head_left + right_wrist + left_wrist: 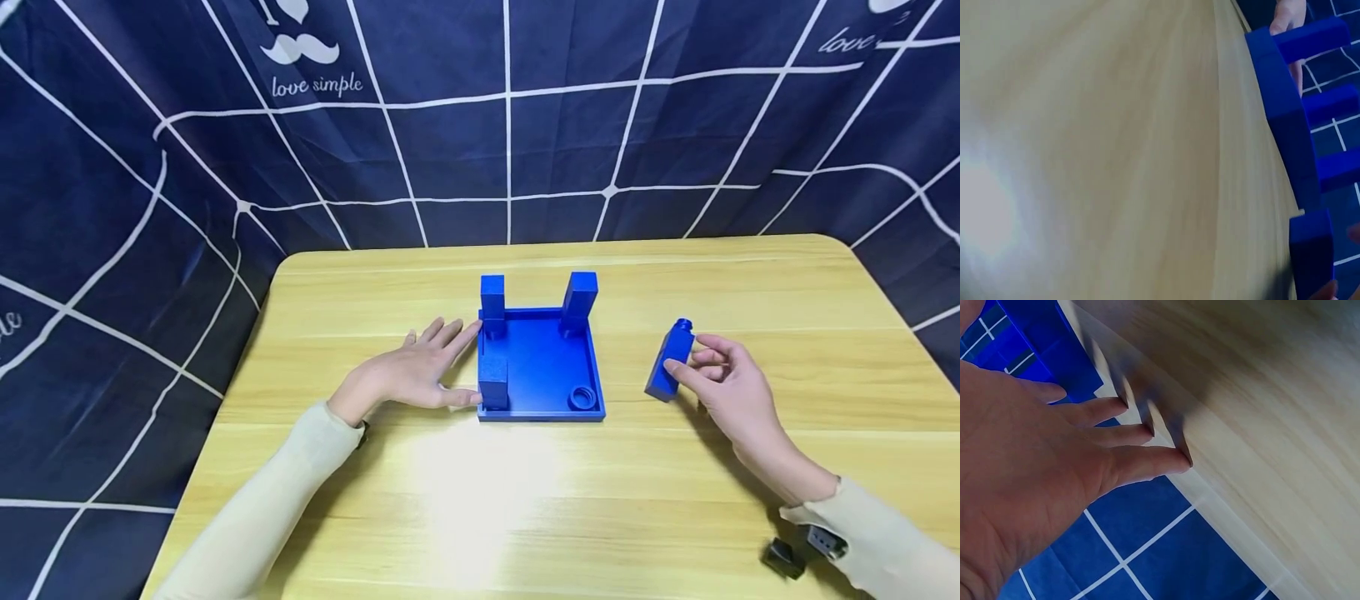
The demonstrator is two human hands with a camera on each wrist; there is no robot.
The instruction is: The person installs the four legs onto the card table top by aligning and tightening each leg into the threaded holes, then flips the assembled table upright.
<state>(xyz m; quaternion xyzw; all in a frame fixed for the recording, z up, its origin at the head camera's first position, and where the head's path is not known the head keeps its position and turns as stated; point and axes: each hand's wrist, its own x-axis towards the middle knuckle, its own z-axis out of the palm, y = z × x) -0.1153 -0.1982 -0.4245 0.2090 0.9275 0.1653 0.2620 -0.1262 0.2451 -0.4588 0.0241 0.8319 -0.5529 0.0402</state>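
Observation:
A square blue tray-like base (540, 367) with a raised rim lies on the table. Three blue posts stand at its corners: a back left post (492, 300), a back right post (580, 298) and a front left post (493, 382). At the front right corner is a round threaded socket (582, 398). My left hand (420, 367) touches the base's left side with spread fingers, its thumb near the front left post. To the right of the base, my right hand (731, 387) pinches a loose blue leg (670, 362), tilted, its threaded end pointing away.
The wooden table (360, 292) has rounded back corners. Dark blue cloth (555, 142) with white grid lines hangs behind it and at both sides. A small black device (783, 557) sits by the right sleeve.

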